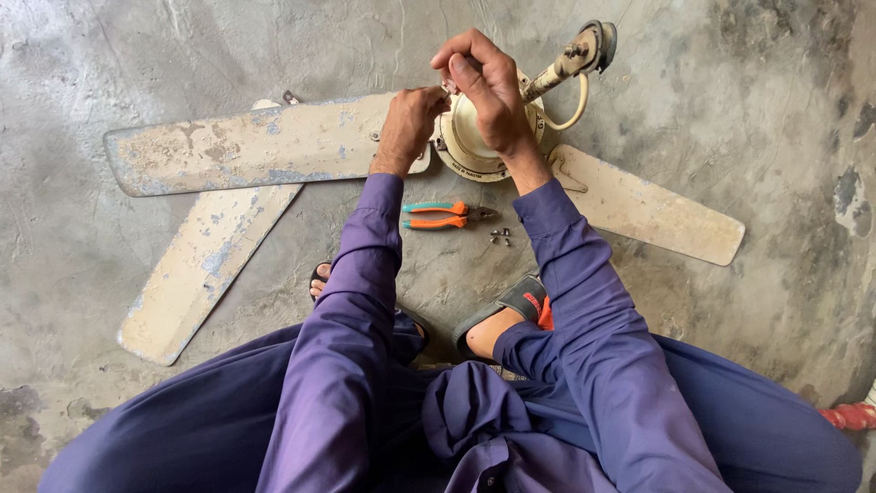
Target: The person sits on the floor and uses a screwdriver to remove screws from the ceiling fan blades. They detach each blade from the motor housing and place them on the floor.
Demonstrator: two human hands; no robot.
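Note:
An old cream ceiling fan lies on the concrete floor, its round motor housing [470, 146] in front of me. My left hand [408, 123] rests on the inner end of a worn blade [246, 146], fingers curled at the motor's edge. My right hand [488, 87] hovers over the motor with fingertips pinched on something small that I cannot make out. A second blade [205, 265] lies loose under the first. A third blade [648, 205] reaches out to the right. The down rod [570, 59] sticks up behind the motor.
Pliers with orange and teal handles [438, 215] lie on the floor between my arms, several small screws [500, 236] beside them. My feet in sandals [511, 315] are tucked close. A red object [849, 415] shows at the right edge.

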